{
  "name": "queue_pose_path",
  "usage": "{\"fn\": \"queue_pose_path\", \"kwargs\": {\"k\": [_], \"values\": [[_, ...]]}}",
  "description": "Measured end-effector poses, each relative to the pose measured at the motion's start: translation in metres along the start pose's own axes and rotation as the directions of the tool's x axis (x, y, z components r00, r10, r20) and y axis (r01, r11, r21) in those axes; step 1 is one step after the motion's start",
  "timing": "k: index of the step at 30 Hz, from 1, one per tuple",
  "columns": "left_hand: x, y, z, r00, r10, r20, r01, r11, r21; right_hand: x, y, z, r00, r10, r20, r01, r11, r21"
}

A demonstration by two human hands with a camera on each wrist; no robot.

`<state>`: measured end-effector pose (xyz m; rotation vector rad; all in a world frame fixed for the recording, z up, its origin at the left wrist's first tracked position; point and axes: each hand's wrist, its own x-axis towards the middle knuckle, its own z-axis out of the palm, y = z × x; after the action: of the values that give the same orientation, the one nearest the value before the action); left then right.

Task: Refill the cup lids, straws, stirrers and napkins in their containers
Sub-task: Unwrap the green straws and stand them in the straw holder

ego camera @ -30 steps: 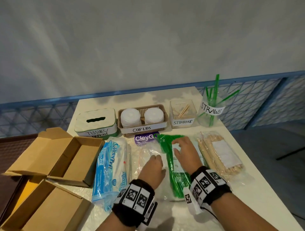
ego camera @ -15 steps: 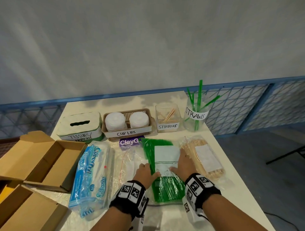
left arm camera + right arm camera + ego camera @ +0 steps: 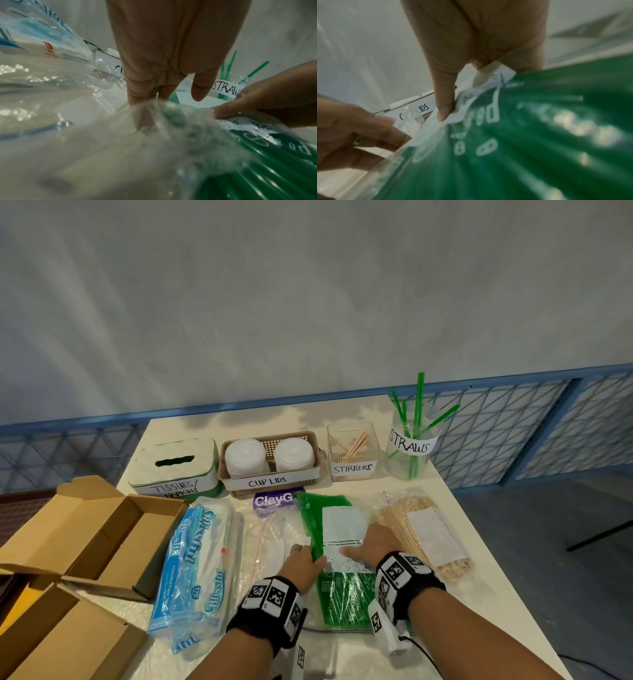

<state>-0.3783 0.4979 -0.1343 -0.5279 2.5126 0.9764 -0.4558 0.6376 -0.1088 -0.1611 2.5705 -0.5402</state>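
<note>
Two hands hold the bag of green straws (image 3: pixel 337 583) lying on the surface (image 3: pixel 479 594), between the clear bag (image 3: pixel 274 539) and the bag of wooden sticks (image 3: pixel 423 534). Left hand (image 3: pixel 303 565) pinches its left edge. Right hand (image 3: pixel 375 546) pinches the white label (image 3: pixel 344 529). Behind it stands the straw jar (image 3: pixel 409 446).

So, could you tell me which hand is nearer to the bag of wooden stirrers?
Right. The right hand grips the green straw pack beside the stirrer bag; the left hand is across the pack.
</note>
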Motion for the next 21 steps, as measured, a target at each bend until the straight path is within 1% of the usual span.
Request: {"fn": "queue_pose_path", "kwargs": {"k": [2, 5, 7, 9, 11, 13, 15, 17, 19, 20, 21], "values": [[0.002, -0.003, -0.003, 0.999, -0.034, -0.012, 0.033, 0.998, -0.061, 0.001, 0.0, -0.002, 1.0, 0.007, 0.005, -0.007, 0.999, 0.048], [0.001, -0.009, -0.009, 0.997, -0.073, 0.006, 0.072, 0.967, -0.245, -0.002, -0.002, -0.006, 1.0, 0.02, -0.001, -0.02, 0.985, 0.169], [-0.003, -0.011, -0.012, 0.998, -0.049, 0.044, 0.061, 0.938, -0.342, -0.004, -0.004, -0.008, 1.0, -0.019, -0.019, 0.023, 0.977, 0.211], [-0.004, -0.011, -0.014, 0.998, -0.038, 0.045, 0.053, 0.917, -0.395, -0.006, -0.004, -0.011, 0.997, -0.062, -0.042, 0.07, 0.973, 0.219], [-0.007, -0.01, -0.015, 0.998, -0.04, 0.049, 0.057, 0.905, -0.421, -0.01, -0.005, -0.014, 0.996, -0.088, -0.028, 0.092, 0.963, 0.252], [-0.009, -0.009, -0.017, 0.995, -0.046, 0.083, 0.081, 0.868, -0.49, -0.023, -0.008, -0.022, 0.991, -0.132, -0.025, 0.133, 0.943, 0.305], [-0.011, -0.008, -0.02, 0.992, -0.05, 0.113, 0.102, 0.852, -0.514, -0.036, -0.012, -0.034, 0.977, -0.19, -0.099, 0.212, 0.921, 0.326], [-0.011, -0.01, -0.024, 0.991, -0.045, 0.126, 0.101, 0.868, -0.486, -0.053, -0.018, -0.051, 0.945, -0.251, -0.211, 0.307, 0.903, 0.301], [-0.014, -0.009, -0.029, 0.991, -0.045, 0.13, 0.1, 0.884, -0.456, -0.068, -0.023, -0.068, 0.887, -0.309, -0.343, 0.404, 0.88, 0.251], [-0.015, -0.007, -0.033, 0.993, -0.035, 0.111, 0.084, 0.878, -0.47, -0.076, -0.025, -0.075, 0.84, -0.336, -0.427, 0.461, 0.857, 0.232], [-0.019, -0.003, -0.039, 0.995, -0.023, 0.093, 0.068, 0.849, -0.524, -0.085, -0.028, -0.083, 0.775, -0.366, -0.515, 0.534, 0.816, 0.224]]}}
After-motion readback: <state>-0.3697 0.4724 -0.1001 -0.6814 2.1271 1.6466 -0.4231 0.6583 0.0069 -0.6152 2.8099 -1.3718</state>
